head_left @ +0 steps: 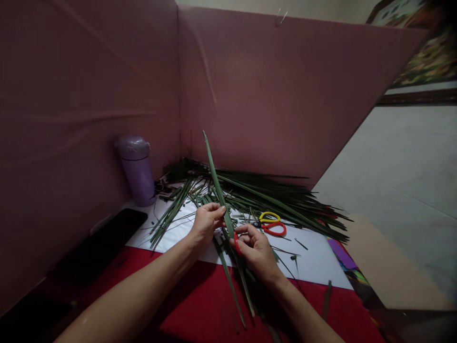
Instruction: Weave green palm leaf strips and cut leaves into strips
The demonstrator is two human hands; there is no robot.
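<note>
A long green leaf [215, 176] stands up from between my hands, its tip leaning up and to the left. My left hand [207, 220] pinches it between thumb and fingers, partway along. Lower down, my right hand [255, 247] is closed around a small red tool [237, 242], which touches the leaf's lower part; its working end is hidden. Split leaf strips [230, 286] hang below the hands over the red cloth. Scissors with one yellow and one red handle [274, 224] lie just beyond my right hand.
A pile of long green leaves [285, 202] lies along the back pink panel [250, 95]. Cut strips [173, 209] and scraps cover the white sheet [310, 257]. At the left stand a purple bottle [137, 176] and a dark flat object [124, 221]. Red cloth [178, 305] covers the front.
</note>
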